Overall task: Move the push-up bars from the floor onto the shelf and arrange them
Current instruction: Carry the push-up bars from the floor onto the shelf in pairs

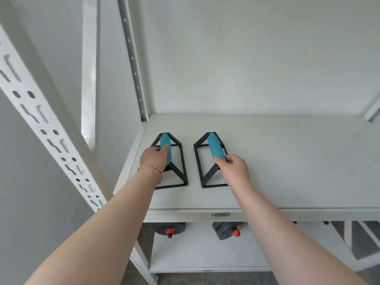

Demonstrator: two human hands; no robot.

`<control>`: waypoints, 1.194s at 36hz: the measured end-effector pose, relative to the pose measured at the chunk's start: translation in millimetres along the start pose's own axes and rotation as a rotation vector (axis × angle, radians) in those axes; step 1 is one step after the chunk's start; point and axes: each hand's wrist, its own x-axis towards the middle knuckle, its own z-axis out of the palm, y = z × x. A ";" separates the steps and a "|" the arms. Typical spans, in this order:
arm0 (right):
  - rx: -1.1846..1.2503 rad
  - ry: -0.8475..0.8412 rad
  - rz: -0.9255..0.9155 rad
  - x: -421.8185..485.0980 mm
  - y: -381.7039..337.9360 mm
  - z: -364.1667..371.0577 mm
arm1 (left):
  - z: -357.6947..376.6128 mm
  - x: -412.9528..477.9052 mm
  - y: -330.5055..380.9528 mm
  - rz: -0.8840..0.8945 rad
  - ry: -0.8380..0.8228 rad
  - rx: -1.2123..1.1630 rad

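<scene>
A white metal shelf against a pale wall carries two push-up bars, black frames with teal grips, standing side by side near its left end. Below, a lower tier holds dark dumbbells, partly hidden by the shelf's front edge. The left hand, a bracelet at its wrist, curls around the left bar; the right hand pinches the near end of the right bar's grip.
</scene>
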 end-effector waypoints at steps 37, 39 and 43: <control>-0.659 -0.128 -0.504 -173.2 337.9 -258.9 | 251.9 -389.1 -144.3 0.524 -0.164 1.037; -0.701 -0.180 -0.432 -186.1 376.8 -263.1 | 273.0 -401.8 -174.3 0.477 -0.222 1.057; -0.748 -0.256 -0.250 -204.7 455.4 -255.7 | 317.3 -420.4 -243.9 0.344 -0.362 1.081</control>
